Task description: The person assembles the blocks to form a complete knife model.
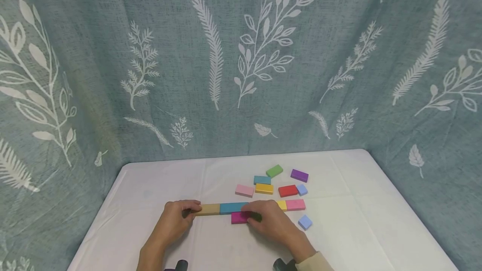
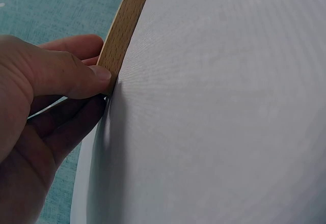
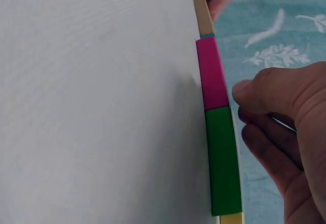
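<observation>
A row of coloured blocks runs across the white table. My left hand [image 1: 175,221] pinches the plain wooden block [image 1: 208,209] at the row's left end, thumb in front and fingers behind, as the left wrist view shows. A blue block [image 1: 232,208] adjoins it. In front of the row lie a magenta block [image 3: 213,74] and a green block [image 3: 224,160], end to end. Over them hovers my right hand [image 1: 273,223], its thumb and fingers loosely bent and apart from the blocks in the right wrist view. It covers the row's middle in the head view.
Yellow [image 1: 281,205] and pink [image 1: 296,205] blocks end the row on the right. A small light-blue block [image 1: 305,222] lies in front of that end. Behind the row are loose red [image 1: 288,190], purple [image 1: 299,175], green [image 1: 274,170] and other blocks. A patterned curtain [image 1: 233,74] surrounds the table.
</observation>
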Demonstrator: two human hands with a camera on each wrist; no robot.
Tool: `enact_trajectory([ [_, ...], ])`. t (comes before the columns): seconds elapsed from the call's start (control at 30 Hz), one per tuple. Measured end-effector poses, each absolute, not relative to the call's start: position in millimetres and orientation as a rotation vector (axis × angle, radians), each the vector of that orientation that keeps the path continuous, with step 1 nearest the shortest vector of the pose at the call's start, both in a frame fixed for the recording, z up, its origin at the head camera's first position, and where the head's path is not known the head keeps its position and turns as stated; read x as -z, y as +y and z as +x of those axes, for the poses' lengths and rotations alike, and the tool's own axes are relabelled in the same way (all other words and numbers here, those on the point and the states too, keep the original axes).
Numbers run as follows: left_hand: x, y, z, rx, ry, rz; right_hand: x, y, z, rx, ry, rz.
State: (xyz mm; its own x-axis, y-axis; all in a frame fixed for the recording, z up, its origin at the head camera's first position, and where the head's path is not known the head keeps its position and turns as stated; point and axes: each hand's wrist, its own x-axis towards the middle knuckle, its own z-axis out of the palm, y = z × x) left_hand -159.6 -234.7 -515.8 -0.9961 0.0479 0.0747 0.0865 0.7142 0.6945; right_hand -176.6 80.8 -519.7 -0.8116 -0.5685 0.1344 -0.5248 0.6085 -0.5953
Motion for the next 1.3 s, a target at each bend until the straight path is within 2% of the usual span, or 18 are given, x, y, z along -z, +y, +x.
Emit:
enact_trajectory([
  [0.9,517,-234,-159,1.154,-2.854,-0.113,520,80,-177,0.998,2.768,-0.948],
  [1.3,518,-234,-159,1.156,-2.85,-0.119,493,119,-197,1.192,2.822,-0.911],
])
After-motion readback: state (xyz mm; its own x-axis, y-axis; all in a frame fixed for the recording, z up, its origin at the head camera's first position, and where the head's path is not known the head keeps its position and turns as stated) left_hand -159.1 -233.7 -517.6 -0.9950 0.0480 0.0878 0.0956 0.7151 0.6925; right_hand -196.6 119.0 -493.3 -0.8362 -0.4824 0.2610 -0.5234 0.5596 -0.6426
